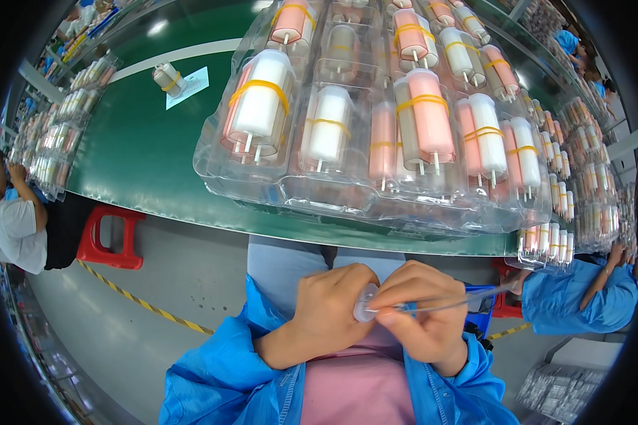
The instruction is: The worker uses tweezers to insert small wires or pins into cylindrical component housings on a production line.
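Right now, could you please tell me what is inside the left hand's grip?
The translucent round end of a piece shows, facing the right hand. The rest is covered by the fingers of the left hand, so its length cannot be seen.

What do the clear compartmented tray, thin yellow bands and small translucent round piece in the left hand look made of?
Clear compartmented tray: probably moulded plastic; glossy, see-through, with glints.
Thin yellow bands: likely rubber, dull; they hug the white and pink cylinders.
Small translucent round piece: perhaps smooth plastic; cloudy-clear, partly hidden.
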A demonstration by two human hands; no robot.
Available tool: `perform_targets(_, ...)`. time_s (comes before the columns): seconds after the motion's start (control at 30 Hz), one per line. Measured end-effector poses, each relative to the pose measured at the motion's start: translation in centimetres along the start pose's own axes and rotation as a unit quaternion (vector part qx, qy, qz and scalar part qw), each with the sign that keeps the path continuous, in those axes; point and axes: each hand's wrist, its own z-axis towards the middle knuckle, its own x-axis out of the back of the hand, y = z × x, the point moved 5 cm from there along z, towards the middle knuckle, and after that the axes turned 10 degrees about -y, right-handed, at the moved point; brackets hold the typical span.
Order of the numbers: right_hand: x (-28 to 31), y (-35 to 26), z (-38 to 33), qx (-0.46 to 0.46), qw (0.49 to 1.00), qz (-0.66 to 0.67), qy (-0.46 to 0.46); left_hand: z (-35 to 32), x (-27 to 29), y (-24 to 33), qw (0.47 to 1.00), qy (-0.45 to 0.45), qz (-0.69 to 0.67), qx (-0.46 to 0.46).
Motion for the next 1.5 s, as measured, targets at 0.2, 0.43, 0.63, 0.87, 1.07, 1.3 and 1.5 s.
perform_targets(0.2,1.1,1.0,-1.5,0.015,0.993,0.079,0.086,0.0,-0.1,-0.1,0.989,-0.01,-0.144,0.035)
perform_targets(0.43,0.6,1.1,-1.7,0.019,0.994,0.077,0.07,-0.1,-0.2,0.0,0.987,-0.02,-0.154,0.037)
perform_targets(0.63,0.4,1.2,-1.6,0.017,0.995,0.066,0.078,-0.1,-0.1,0.2,0.989,-0.024,-0.145,0.029)
perform_targets(0.87,0.2,1.1,-1.2,0.026,0.996,0.047,0.065,-0.1,0.0,0.6,0.991,-0.032,-0.126,0.009)
perform_targets(1.07,0.1,1.0,-1.0,0.035,0.996,0.051,0.068,-0.1,-0.1,0.5,0.99,-0.041,-0.131,0.009)
perform_targets(1.3,0.1,1.1,-1.1,0.029,0.996,0.056,0.067,-0.1,-0.1,0.6,0.989,-0.044,-0.138,0.004)
perform_targets(1.5,0.2,0.9,-0.7,0.044,0.997,0.028,0.057,-0.1,-0.2,0.6,0.991,-0.041,-0.126,-0.001)
